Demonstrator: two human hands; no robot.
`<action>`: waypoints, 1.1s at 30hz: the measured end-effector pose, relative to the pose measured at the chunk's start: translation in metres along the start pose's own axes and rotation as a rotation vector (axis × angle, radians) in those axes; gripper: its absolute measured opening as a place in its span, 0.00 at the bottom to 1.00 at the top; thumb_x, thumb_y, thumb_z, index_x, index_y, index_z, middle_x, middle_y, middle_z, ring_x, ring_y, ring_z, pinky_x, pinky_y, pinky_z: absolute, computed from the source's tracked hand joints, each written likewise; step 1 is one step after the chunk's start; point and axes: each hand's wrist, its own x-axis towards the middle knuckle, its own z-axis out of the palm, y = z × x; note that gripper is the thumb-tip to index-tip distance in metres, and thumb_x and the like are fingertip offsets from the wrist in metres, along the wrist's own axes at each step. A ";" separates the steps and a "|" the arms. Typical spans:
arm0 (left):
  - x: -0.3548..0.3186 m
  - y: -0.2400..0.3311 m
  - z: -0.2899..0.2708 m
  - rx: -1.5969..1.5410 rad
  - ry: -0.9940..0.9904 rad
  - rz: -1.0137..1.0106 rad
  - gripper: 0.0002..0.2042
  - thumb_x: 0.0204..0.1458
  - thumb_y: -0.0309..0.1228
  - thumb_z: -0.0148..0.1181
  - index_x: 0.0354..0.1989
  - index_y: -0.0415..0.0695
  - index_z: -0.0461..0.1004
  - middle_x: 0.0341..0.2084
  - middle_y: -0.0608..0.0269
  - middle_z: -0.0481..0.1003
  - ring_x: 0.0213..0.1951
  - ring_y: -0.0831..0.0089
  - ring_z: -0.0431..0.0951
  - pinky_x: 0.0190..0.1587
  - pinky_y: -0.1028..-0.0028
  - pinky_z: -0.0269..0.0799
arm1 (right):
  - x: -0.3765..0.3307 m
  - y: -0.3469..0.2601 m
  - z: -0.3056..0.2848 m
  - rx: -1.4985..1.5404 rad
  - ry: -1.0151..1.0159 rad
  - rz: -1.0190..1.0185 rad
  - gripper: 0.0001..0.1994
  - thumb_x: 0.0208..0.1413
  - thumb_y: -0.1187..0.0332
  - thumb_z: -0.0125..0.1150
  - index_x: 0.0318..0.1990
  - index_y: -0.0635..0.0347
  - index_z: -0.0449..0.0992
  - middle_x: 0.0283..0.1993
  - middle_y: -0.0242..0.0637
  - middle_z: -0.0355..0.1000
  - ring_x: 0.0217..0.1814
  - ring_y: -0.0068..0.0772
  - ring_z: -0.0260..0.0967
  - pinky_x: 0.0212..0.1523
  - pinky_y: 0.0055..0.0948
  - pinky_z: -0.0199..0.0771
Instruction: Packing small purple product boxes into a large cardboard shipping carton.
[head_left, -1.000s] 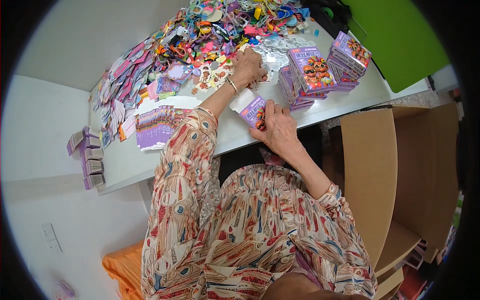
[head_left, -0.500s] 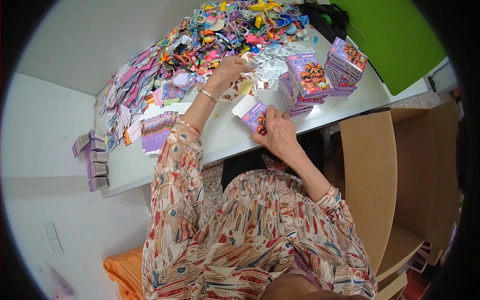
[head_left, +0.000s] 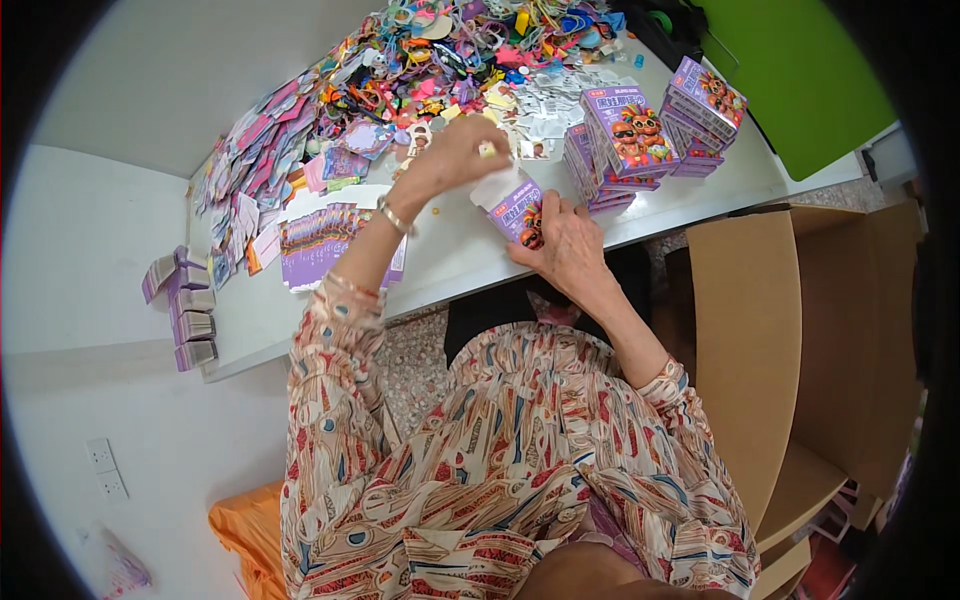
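The right hand (head_left: 565,240) grips a small purple box (head_left: 513,210) by its near right side, thumb on the near edge and fingers along the right one; the box lies tilted at the middle of the tabletop (head_left: 445,250), toward its near edge, with its white flap raised at the far end. The left hand (head_left: 465,160), slightly blurred, is just beyond and to the left of that flap, its fingers curled narrow; a bit of pale yellow shows at its fingertips, but I cannot tell whether it is pinched. A bracelet (head_left: 395,216) circles the left wrist. To the right of the box stand two piles of printed purple boxes, a nearer stack (head_left: 630,130) and a farther stack (head_left: 706,98). Left of the left forearm, flat purple cartons (head_left: 322,248) lie overlapping in a row. Small clear packets (head_left: 560,108) spread beyond the hands, next to a colourful heap of trinkets (head_left: 450,65), with a bank of cards (head_left: 262,145) on the far left. A brown cardboard box (head_left: 745,340) stands open at the near right.
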 end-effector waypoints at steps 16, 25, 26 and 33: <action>0.079 -0.051 0.053 -0.010 0.304 -0.308 0.07 0.43 0.32 0.65 0.26 0.42 0.77 0.20 0.66 0.75 0.23 0.78 0.73 0.27 0.75 0.65 | 0.001 -0.002 0.001 0.001 -0.006 0.013 0.32 0.37 0.52 0.71 0.40 0.69 0.63 0.34 0.52 0.70 0.37 0.56 0.72 0.36 0.44 0.74; 0.008 -0.017 -0.006 -0.545 0.286 -0.366 0.06 0.51 0.31 0.64 0.30 0.44 0.75 0.24 0.73 0.73 0.27 0.86 0.68 0.28 0.82 0.62 | 0.005 0.006 0.004 -0.019 0.040 0.016 0.32 0.39 0.49 0.68 0.40 0.71 0.66 0.28 0.50 0.73 0.31 0.52 0.74 0.33 0.42 0.75; 0.002 -0.020 -0.005 -0.644 0.320 -0.339 0.06 0.51 0.32 0.64 0.31 0.44 0.75 0.25 0.73 0.74 0.28 0.86 0.69 0.28 0.83 0.62 | 0.006 0.005 0.003 -0.017 0.036 0.008 0.32 0.39 0.49 0.68 0.40 0.71 0.66 0.28 0.50 0.73 0.31 0.52 0.74 0.33 0.42 0.75; 0.012 -0.032 0.013 -0.641 0.435 -0.322 0.07 0.52 0.29 0.62 0.35 0.39 0.74 0.24 0.68 0.77 0.27 0.82 0.74 0.30 0.80 0.68 | 0.006 0.003 0.002 -0.014 0.039 0.010 0.32 0.39 0.49 0.68 0.40 0.71 0.65 0.27 0.50 0.73 0.30 0.50 0.75 0.33 0.42 0.75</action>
